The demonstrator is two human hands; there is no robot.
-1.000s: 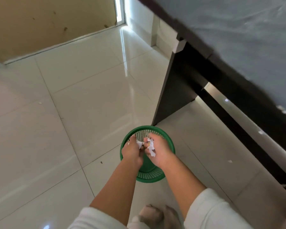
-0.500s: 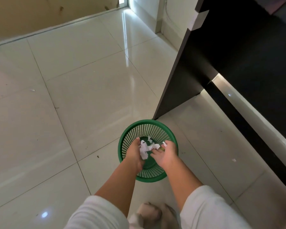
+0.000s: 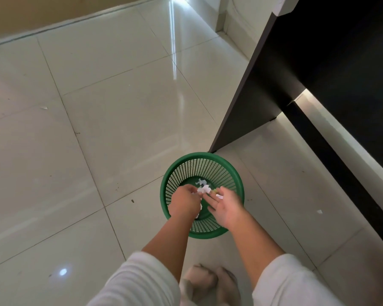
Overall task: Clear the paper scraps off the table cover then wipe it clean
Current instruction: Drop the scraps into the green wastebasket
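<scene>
While both hands [image 3: 206,206] hover, paper scraps [image 3: 204,189] touch the fingers [image 3: 210,198].

Both hands, the left hand [image 3: 184,203] and the right hand [image 3: 227,207], hang over the mouth of the green basket [image 3: 234,173], with paper scraps [image 3: 205,189] between the fingertips. To the left and far side the tiled floor [image 3: 119,129] lies open, with only small specks and one scrap [image 3: 44,108] on it. On the right the dark table leg [image 3: 252,96] stands just beside the basket's far rim, and the low dark rail [image 3: 341,164] closes off that side. Near the basket, the person's feet [image 3: 210,281] take up the floor.
</scene>
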